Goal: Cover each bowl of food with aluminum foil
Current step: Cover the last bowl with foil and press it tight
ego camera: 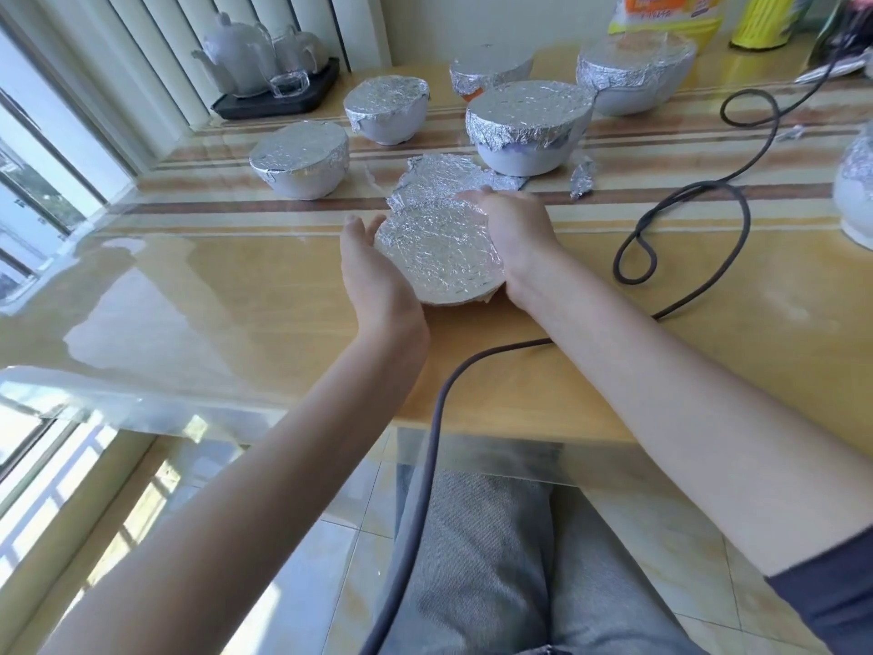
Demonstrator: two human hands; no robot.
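- Far left on the bench [198, 295], a foil-capped bowl [299, 159] sits wrapped, well apart from the action.
- Left hand [373, 271], fingers straight, presses flat against the left side of the near bowl [441, 295].
- Foil sheet [437, 238] lies over that bowl's top, its far flap loose on the bench.
- Right hand [512, 229], fingers relaxed, presses the foil's right edge.
- A dark cable [685, 219] loops to the right.
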